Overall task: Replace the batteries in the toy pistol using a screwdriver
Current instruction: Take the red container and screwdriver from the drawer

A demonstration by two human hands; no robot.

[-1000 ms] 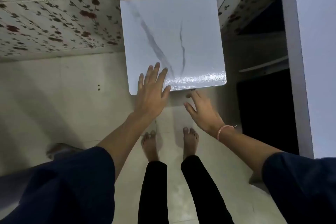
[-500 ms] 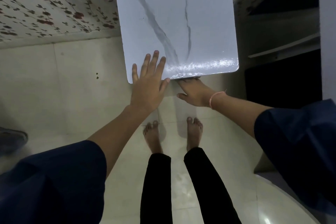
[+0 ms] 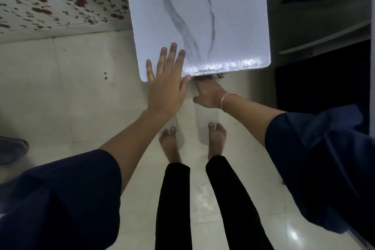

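Floral wall (image 3: 50,2) far left. Left hand (image 3: 165,85) flat on the table (image 3: 223,16) near corner, grip spread, holding nothing. Right hand (image 3: 209,93) reaches under the table edge, fingers hidden, can't tell its grip. Toy pistol and screwdriver not in sight. Bare feet on the tiled floor (image 3: 81,97).

I can't see my right hand's (image 3: 209,93) fingers; they go under the table's (image 3: 203,16) near edge. The table's far end runs off the top. Left of my left hand (image 3: 165,87), a grey shape (image 3: 12,148) is cut off.
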